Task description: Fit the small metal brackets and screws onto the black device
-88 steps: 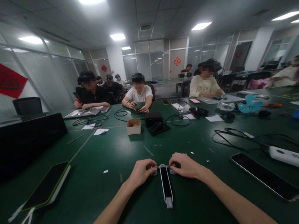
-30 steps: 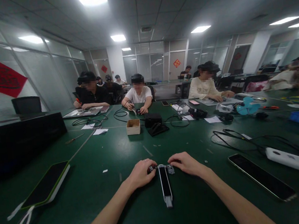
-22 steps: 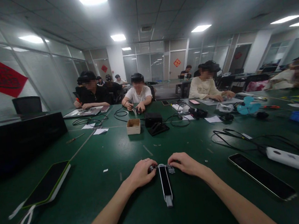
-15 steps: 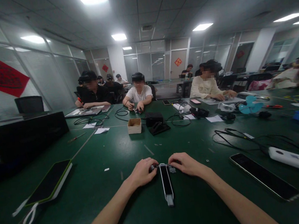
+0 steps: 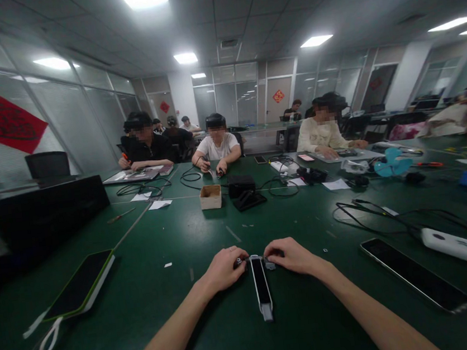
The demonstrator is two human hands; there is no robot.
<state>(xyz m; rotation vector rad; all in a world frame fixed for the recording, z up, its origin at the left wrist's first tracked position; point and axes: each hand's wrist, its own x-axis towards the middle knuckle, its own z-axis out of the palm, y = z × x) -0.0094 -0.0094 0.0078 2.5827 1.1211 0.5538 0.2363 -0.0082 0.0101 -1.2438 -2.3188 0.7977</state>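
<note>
Green bench [image 5: 222,333] runs across to a seated co-worker in a white shirt [image 5: 217,147]. On its near side lies a slim white-framed bar with a black face [image 5: 261,284], between the two hands. Beside the bar's far end, the left hand [image 5: 226,267] curls its fingers around a small dark piece [image 5: 239,261]; opposite, the right hand [image 5: 288,254] pinches a small grey piece [image 5: 271,265]. Well to the right lies a black-screened phone [image 5: 414,275].

One head-worn camera looks forward and down over the green table [image 5: 310,329] from its near side.
</note>
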